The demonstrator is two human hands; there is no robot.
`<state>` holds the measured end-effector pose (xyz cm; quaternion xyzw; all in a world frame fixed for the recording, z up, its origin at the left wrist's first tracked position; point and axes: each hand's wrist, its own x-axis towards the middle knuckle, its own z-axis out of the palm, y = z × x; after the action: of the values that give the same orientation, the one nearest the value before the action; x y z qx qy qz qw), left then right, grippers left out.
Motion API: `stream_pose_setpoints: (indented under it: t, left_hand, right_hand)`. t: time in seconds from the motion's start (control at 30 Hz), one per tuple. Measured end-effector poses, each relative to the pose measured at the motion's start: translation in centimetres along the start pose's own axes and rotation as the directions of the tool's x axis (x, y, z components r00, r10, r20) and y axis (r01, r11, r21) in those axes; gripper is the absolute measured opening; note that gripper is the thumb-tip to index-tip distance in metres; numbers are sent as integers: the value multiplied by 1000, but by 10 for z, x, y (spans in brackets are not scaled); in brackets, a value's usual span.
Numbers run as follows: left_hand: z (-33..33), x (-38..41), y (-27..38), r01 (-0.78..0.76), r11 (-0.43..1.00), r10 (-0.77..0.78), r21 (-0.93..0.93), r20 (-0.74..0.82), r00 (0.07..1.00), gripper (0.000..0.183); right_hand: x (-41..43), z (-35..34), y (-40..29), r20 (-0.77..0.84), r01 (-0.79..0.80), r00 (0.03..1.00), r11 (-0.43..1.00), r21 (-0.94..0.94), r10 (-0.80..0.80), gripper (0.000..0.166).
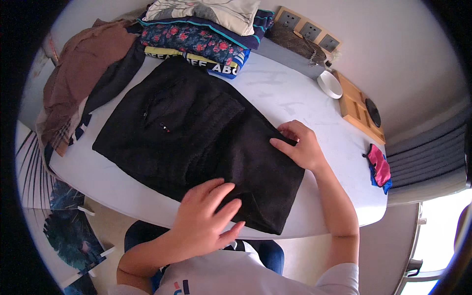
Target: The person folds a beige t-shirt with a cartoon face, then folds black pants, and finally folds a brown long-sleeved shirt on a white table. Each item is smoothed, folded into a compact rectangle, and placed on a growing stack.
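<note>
A black garment (166,136) lies folded over on the white table (265,81), with a ribbed band across its middle and a small coloured mark on its left part. My left hand (206,217) is above the garment's near edge. Its fingers are spread and hold nothing. At the far right edge of the garment, my right hand (300,145) has the thumb on top of the cloth and the fingers at the outer side, with the black edge between them.
Behind the garment rises a stack of folded clothes (199,40). Brown and dark clothes (88,73) hang over the table's left side. Along the back right are a brown bag (295,42), a white bowl (329,84) and a wooden tray (356,107). A pink eye mask (379,164) lies near the right edge.
</note>
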<state>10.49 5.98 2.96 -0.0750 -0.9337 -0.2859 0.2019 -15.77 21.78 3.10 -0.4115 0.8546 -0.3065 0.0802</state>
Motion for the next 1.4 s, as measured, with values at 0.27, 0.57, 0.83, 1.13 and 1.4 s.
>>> stream_pose_setpoints:
  t: [0.27, 0.57, 0.83, 1.13, 1.4]
  left_hand:
    - [-34, -4, -26, 324, 856, -259, 402, -208, 943, 80]
    - [-28, -2, -46, 340, 880, -288, 333, -197, 937, 65]
    - [-68, 13, -52, 336, 935, -251, 118, -452, 856, 37]
    - [-92, 18, -52, 223, 958, -123, 182, -443, 888, 44]
    - [-91, -3, -60, 263, 952, -180, 154, -410, 894, 47]
  right_hand:
    - [-5, 14, -48, -50, 505, 850, 838, -204, -524, 37]
    - [7, 73, -83, 112, 747, 660, 665, 9, -743, 20]
    - [-2, 69, -92, 199, 810, 572, 587, 20, -796, 40]
    - [82, 144, -160, 408, 572, 574, 704, 422, -710, 43]
    - [122, 111, -164, 426, 707, 606, 700, 98, -672, 41]
